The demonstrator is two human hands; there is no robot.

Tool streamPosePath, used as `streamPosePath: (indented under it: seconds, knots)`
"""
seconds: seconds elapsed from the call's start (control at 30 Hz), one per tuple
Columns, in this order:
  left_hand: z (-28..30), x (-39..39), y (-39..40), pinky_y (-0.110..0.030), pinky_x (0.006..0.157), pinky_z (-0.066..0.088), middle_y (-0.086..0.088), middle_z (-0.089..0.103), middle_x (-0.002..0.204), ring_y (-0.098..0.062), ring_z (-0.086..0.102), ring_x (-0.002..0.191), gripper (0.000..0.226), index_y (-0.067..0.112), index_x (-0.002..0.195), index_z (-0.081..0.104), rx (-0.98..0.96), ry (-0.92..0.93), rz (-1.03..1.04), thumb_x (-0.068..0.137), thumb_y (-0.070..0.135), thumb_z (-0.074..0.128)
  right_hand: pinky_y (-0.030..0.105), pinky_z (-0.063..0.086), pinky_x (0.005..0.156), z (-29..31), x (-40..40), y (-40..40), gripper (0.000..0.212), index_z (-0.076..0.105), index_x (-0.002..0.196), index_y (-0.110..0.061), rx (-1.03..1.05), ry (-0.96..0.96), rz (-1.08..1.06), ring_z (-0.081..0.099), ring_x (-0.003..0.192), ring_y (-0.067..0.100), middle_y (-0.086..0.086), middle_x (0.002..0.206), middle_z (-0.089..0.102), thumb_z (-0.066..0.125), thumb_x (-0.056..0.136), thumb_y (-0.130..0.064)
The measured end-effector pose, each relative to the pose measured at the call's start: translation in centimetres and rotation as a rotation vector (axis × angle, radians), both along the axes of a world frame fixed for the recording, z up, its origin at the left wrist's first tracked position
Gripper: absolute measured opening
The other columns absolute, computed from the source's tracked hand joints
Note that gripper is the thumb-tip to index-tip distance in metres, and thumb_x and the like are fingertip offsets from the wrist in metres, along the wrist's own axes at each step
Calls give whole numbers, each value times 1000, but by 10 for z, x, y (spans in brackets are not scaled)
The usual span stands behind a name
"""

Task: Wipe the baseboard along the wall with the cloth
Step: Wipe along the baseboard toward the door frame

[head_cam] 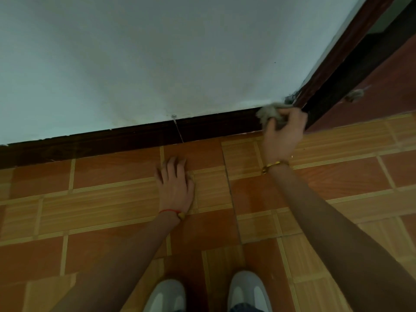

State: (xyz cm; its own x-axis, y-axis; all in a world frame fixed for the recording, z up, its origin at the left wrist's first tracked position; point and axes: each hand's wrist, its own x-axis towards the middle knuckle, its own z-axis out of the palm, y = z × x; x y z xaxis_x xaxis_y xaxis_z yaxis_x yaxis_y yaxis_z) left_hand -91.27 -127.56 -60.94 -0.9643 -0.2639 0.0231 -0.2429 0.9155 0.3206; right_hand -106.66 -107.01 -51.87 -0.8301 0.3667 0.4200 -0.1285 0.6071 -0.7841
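Nearest: two grey shoes (247, 291) at the bottom edge of the tiled floor (112, 199), toes toward the wall. Person seems crouched, both arms reaching fwd.

Left hand (175, 185) lies flat on the floor w/ fingers spread and straight, holding nothing, prob. bracing. Red cord bracelet (167, 212) at that wrist.

Right hand (282, 134) is further out, gold bracelet (274, 165) on the wrist. Fingers curled round a bunched grey cloth (269, 112), gripping it and pressing it on the top edge of the dark baseboard (135, 136), at its right end, just beside the brown door frame (337, 55).

Beyond: pale wall (157, 52) above the baseboard. A grey fluff clump (355, 95) sits past the frame, and a thin pale streak (177, 129) crosses the baseboard about mid-run.

Step in hand, as I read it: wiping at the right-end corner, so the wipe looks early. The long stretch to the left looks not yet done, can't be sure. Next move calls for dragging the cloth left along the board w/ steady pressure, and shifting the left hand and feet to keep reach.
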Motion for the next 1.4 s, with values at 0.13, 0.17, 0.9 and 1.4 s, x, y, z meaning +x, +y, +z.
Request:
streamPosePath:
  seconds: [0.13, 0.17, 0.9, 1.4]
  knots:
    - [-8, 3, 2, -66, 116, 23, -16, 47, 145, -38, 40, 138, 49, 10, 140, 49, -37, 26, 10, 97, 29, 40, 15, 44, 80, 4, -2, 7, 16, 57, 91, -2, 40, -35, 35, 51, 89, 11, 15, 105, 54, 59, 75, 3]
    - [-10, 4, 2, -65, 116, 23, -16, 47, 145, -38, 40, 139, 49, 10, 140, 49, -45, 38, 7, 97, 30, 39, 9, 41, 80, 2, 2, -2, 16, 57, 90, -2, 67, -43, 96, 50, 90, 10, 14, 106, 54, 61, 76, 4]
    - [-10, 6, 0, -64, 117, 20, -14, 45, 149, -37, 36, 142, 53, 11, 143, 49, -51, 68, -7, 95, 30, 41, 10, 48, 72, -5, 30, -80, 20, 59, 92, -6, 47, -26, 338, 55, 93, 11, 6, 108, 53, 69, 78, 3]
    - [-7, 5, 1, -64, 119, 18, -14, 43, 150, -37, 34, 143, 54, 12, 144, 46, -32, 39, -6, 95, 31, 38, 8, 46, 78, 1, 24, -68, 18, 59, 93, -5, 96, -11, 229, 55, 99, 14, 9, 111, 53, 67, 78, 3]
